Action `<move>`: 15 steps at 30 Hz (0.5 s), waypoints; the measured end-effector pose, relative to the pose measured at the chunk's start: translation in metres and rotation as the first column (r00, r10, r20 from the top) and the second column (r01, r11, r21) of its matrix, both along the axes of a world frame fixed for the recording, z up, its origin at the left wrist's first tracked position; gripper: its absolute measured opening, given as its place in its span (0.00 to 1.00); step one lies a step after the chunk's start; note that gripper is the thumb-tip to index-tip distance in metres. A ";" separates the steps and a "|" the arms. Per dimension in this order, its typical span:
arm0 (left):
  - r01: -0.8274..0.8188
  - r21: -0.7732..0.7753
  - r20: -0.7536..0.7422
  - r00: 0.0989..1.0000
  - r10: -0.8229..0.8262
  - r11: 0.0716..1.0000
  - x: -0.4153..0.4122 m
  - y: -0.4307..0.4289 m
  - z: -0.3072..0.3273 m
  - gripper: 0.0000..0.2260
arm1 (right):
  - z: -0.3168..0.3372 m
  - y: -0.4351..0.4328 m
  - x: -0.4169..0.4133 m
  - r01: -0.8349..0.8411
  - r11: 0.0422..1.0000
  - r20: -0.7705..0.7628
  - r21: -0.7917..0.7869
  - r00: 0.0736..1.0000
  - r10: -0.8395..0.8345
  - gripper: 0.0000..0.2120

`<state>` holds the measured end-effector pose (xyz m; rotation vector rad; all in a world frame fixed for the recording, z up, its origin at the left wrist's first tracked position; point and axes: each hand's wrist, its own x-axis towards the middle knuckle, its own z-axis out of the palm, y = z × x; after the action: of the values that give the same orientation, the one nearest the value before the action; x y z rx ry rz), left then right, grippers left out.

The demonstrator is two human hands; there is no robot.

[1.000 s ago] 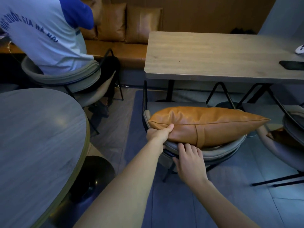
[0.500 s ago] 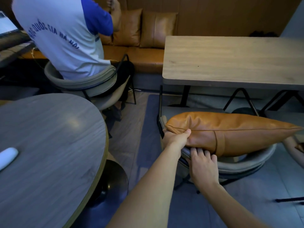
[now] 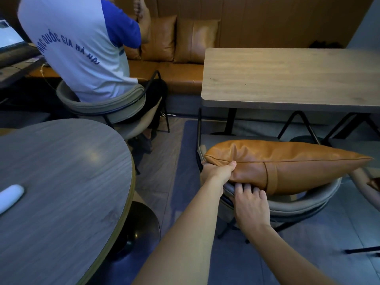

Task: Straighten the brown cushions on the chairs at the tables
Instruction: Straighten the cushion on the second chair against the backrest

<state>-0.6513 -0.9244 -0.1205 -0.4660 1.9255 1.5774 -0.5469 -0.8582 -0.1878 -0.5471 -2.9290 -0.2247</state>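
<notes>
Far left: round table (image 3: pixel 61 182) with a white object (image 3: pixel 10 197) lying on it, well apart from the action.
Upper left: seated person (image 3: pixel 82 50) in another chair, back turned, not involved.
Left hand (image 3: pixel 218 171): closed on the cushion's left corner, thumb on top along the seam, fingers hidden under it.
Right hand (image 3: pixel 251 206): just beside the left, fingers curled narrow at the cushion's lower edge, tips tucked where it meets the chair back; whether it grips, cannot tell.
Cushion (image 3: pixel 287 165): propped on the chair (image 3: pixel 298 204) by the long table (image 3: pixel 287 79), long axis running left to right, far tip pointing right and away from both hands.
Key relation: both hands sit at the left end, left nearer the corner, so my read is the far end must swing.
</notes>
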 end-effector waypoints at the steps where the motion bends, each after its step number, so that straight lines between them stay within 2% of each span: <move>1: 0.000 0.000 0.002 1.000 0.000 1.000 0.000 -0.001 0.000 0.32 | 0.001 -0.001 0.000 -0.004 1.000 -0.003 0.002 1.000 0.004 0.16; 4: -0.010 0.007 0.016 1.000 0.010 1.000 0.001 -0.006 -0.001 0.37 | 0.001 -0.003 0.002 0.000 1.000 0.027 -0.030 1.000 0.000 0.16; 7: -0.011 0.040 0.028 1.000 0.010 0.999 0.009 -0.008 -0.001 0.44 | 0.008 0.000 0.008 0.014 0.996 0.124 -0.092 0.992 -0.003 0.19; 10: 0.007 0.084 0.043 0.999 -0.010 0.996 0.018 -0.005 -0.001 0.49 | 0.020 0.010 0.017 0.070 0.995 0.159 -0.073 0.986 -0.058 0.23; 15: 0.038 0.045 0.036 0.999 -0.040 0.998 0.024 -0.008 -0.004 0.53 | 0.030 0.008 0.018 0.028 0.995 0.237 -0.097 0.972 -0.004 0.20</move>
<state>-0.6273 -0.9326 -0.1243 -0.4337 1.8572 1.5722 -0.5292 -0.8500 -0.1582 -0.5965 -3.1824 -0.1548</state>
